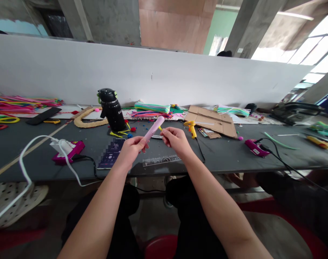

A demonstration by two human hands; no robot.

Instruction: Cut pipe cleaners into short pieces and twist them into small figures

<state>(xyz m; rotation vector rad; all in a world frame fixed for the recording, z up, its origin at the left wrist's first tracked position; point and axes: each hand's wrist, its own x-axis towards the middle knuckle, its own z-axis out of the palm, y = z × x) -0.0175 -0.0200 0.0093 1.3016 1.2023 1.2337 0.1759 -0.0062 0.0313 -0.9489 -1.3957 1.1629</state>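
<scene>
Bare forearms reach out over the near edge of the dark, smooth surface [220, 154], knuckles up; the left hand's grip [138, 145] is closed round the lower end of a smooth pink rounded stick [154, 128], which slants up beyond the fingers, while the right hand's grip [171, 137] pinches a thin yellow piece [160, 128] beside it; farther off stands a glossy black bottle [113, 113]

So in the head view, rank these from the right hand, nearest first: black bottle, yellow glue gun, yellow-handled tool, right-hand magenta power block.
From the right hand:
1. yellow glue gun, just to its right
2. black bottle, left, farther back
3. magenta power block, right
4. yellow-handled tool, far right
</scene>
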